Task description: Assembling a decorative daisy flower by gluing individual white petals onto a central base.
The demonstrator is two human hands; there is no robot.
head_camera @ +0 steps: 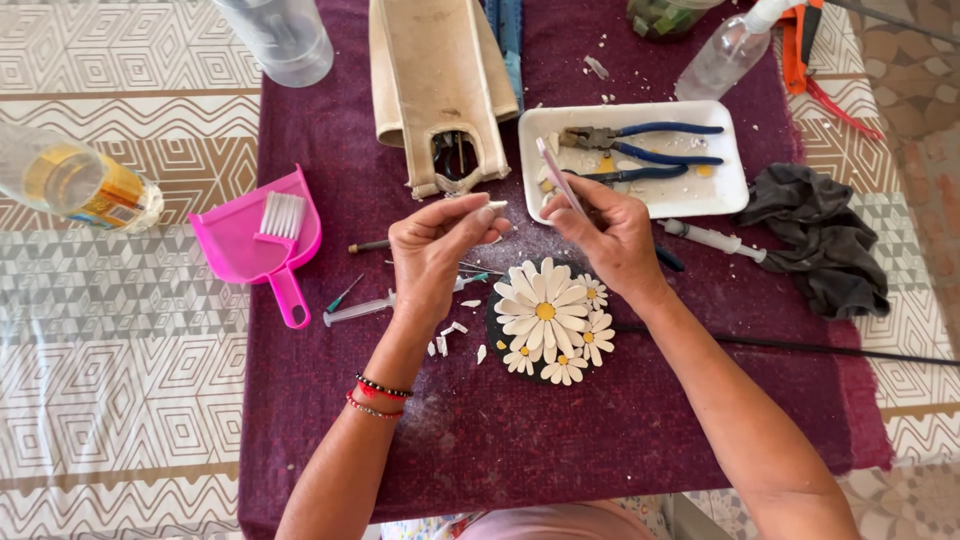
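Observation:
My left hand (435, 250) pinches a small white petal-shaped chip (494, 205) between thumb and fingertips. My right hand (608, 235) grips a thin pink stick-like tool (556, 172), its tip pointing up toward the white tray. Just below both hands lies a round dark disc (497, 335) covered with white daisy flowers (545, 310) with yellow centres. Loose white chips (452, 330) lie left of the disc on the purple cloth (330, 400).
A white tray (725, 195) holds blue-handled pliers (650, 150). A pink dustpan with brush (258, 240), syringes (355, 312), a beige object (435, 90), a spray bottle (725, 55), a dark rag (825, 240), a clear cup (280, 40) and a bottle (80, 185) surround the work.

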